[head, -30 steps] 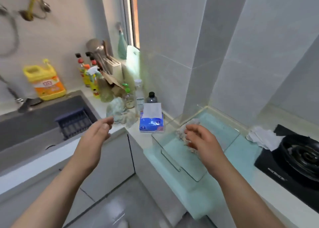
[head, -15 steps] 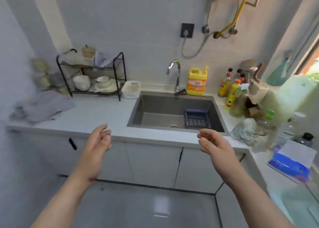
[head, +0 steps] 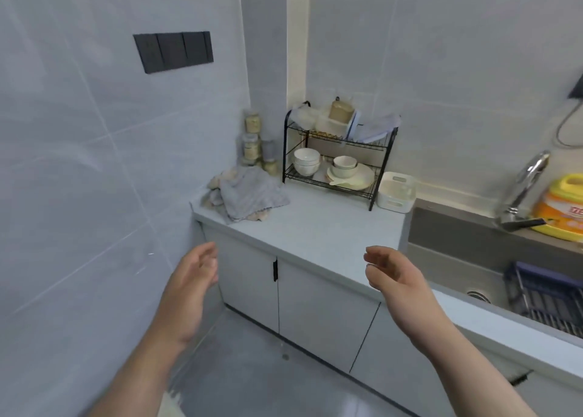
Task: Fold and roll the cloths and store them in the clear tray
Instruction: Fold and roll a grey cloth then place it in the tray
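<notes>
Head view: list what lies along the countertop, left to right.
cloths → dish rack → white tub → sink → faucet → yellow bottle. The jars in the corner overlap the cloths, so they are left out.

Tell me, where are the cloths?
In the head view, the cloths lie heaped at the far left corner of the counter, just left of the black dish rack.
</notes>
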The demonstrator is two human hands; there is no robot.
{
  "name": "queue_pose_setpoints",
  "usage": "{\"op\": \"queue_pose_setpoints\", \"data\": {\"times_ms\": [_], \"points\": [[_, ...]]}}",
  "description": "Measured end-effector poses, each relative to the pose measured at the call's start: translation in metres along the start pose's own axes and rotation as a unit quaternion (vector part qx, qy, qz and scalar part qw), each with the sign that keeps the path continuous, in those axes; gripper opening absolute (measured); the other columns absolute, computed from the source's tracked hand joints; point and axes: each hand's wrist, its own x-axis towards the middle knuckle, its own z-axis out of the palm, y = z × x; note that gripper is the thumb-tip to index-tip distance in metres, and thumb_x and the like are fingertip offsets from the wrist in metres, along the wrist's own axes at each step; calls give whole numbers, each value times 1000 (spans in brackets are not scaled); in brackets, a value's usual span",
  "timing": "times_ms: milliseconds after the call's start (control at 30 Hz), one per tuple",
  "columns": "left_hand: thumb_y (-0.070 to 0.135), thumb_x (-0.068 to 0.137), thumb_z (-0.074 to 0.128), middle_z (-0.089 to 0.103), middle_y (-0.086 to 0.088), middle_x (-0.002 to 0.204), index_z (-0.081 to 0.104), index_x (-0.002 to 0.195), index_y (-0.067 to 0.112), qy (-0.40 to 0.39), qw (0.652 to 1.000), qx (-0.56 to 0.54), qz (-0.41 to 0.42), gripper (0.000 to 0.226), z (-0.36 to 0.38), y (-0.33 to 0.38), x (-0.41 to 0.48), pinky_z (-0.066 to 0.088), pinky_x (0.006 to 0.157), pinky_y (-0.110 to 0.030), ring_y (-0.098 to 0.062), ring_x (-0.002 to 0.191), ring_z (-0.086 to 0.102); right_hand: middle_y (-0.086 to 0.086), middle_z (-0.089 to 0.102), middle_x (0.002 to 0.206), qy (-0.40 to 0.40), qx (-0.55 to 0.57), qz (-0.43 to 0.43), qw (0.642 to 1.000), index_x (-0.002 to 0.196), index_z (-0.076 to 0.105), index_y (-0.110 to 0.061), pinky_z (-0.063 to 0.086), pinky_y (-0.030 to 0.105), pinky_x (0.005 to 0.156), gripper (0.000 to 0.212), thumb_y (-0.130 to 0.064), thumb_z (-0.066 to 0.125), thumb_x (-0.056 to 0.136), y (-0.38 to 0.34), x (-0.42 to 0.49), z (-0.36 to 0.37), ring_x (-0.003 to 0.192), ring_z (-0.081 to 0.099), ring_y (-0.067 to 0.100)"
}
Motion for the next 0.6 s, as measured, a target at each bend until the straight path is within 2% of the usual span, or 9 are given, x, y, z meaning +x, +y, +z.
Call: {"op": "queue_pose_setpoints", "data": {"times_ms": [167,300,433,500,600], "points": [[68,64,50,57,6,130,54,123,35,13,1000,0,-26,68,-10,-35,68,40,108,-48,0,108,57,-15,62,117,-15,-21,23,999,117,59,-32,48,36,98,28,-17,56,93,2,69,39,108,59,8],[69,63,50,58,13,123,53,129,28,3,999,-1,-55,78,1,-68,135,39,109,-47,1,108,56,-10,62,115,-15,-35,43,998,117,59,-28,50,37,93,28,-14,55,92,16,149,63,104,60,11],[67,66,53,58,15,124,57,124,31,5,997,18,-74,69,7,-94,221,39,110,-43,-3,118,54,-4,63,111,-15,-26,81,996,119,59,-23,51,40,95,28,-15,56,92,29,248,86,97,61,16],[55,76,56,59,10,126,59,125,26,18,995,21,-92,57,6,-99,264,39,111,-44,-9,124,52,0,63,106,-19,-29,111,993,119,59,-21,52,44,95,28,-17,55,92,34,299,101,91,61,18],[27,95,58,60,0,124,60,119,22,45,994,22,-95,24,-3,-106,323,38,110,-44,-17,126,52,1,62,97,-44,-45,151,987,121,57,-18,53,44,91,31,-17,55,90,45,369,125,84,60,18]]}}
